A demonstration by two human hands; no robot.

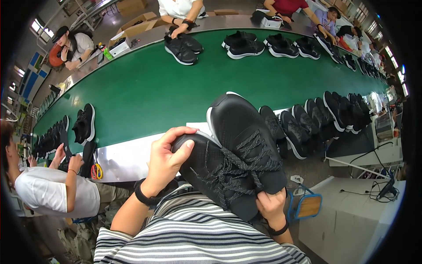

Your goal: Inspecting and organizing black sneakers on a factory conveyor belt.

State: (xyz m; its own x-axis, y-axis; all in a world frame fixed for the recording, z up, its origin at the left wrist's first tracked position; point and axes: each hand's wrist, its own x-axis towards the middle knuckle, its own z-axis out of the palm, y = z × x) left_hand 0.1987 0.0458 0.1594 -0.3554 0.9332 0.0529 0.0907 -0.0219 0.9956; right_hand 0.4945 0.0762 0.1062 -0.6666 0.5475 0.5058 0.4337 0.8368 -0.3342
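Observation:
A pair of black sneakers with speckled laces and white soles is held up before my striped shirt, toes pointing away from me. My left hand (169, 156) is closed on the toe of the left sneaker (200, 160), thumb on top and fingers along its white sole edge. The right sneaker (241, 125) leans against it, a little farther out. At the heel end, my right hand (270, 206) is closed on the sneakers, its fingers partly hidden behind the heel collar. Both laces look tied or tangled together in the middle.
A green conveyor belt (140, 88) runs across ahead, with a metal edge (125, 158) nearest me. Several black sneakers (303, 121) line its right side. Orange-handled scissors (96, 170) lie left, beside a co-worker in white (66, 189). A blue-framed stool (310, 204) stands at right.

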